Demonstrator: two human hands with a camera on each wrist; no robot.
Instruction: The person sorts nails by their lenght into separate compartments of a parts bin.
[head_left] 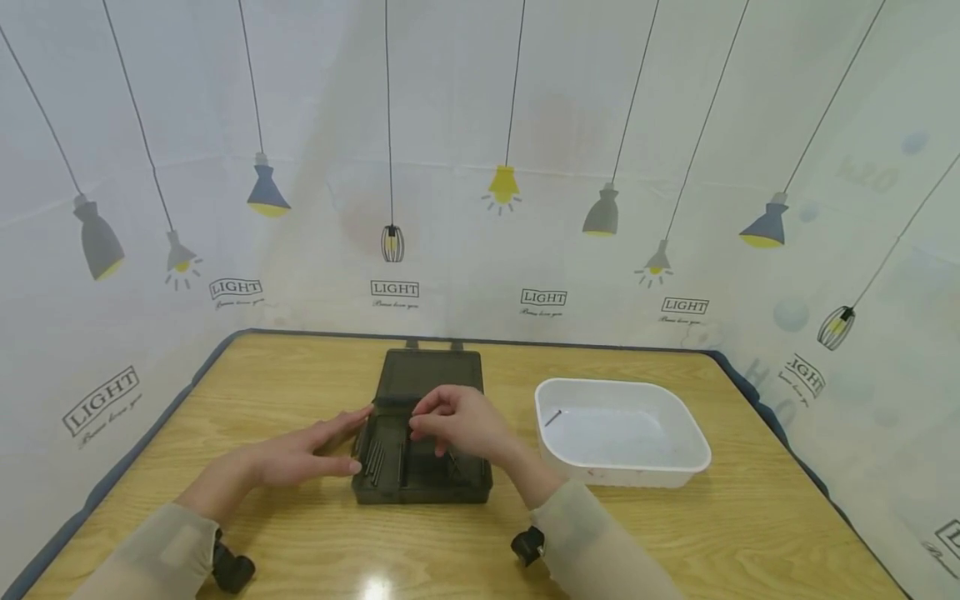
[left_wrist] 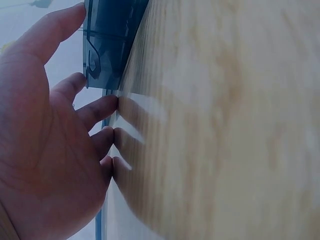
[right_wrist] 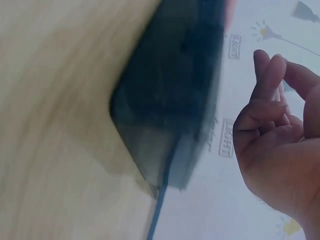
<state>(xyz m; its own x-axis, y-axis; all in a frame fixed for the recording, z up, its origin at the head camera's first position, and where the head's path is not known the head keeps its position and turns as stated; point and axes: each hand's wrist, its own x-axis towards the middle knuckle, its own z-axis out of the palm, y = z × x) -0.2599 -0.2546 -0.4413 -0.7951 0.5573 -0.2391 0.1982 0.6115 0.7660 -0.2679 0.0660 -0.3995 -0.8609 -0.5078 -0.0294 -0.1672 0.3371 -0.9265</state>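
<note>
A dark translucent plastic case (head_left: 420, 492) lies with its lid (head_left: 429, 375) swung back. Several long thin screws (head_left: 373, 462) lie in its left compartment, and a few small dark pieces (head_left: 453, 467) are on the right. My left hand (head_left: 300, 454) steadies the case's left side with spread fingers; in the left wrist view its lower fingertips (left_wrist: 116, 104) meet the tabletop. Over the case, my right hand (head_left: 468, 421) has thumb and index finger together, pinching what looks like a thin dark screw (head_left: 410, 432), mostly hidden. The right wrist view does not show the screw.
To the right of the case stands a white plastic tray (head_left: 622, 475) with one screw (head_left: 553, 417) inside. Both sit on a wood-grain table (head_left: 300, 550). A white curtain (head_left: 450, 125) printed with lamps hangs along the table's back and sides.
</note>
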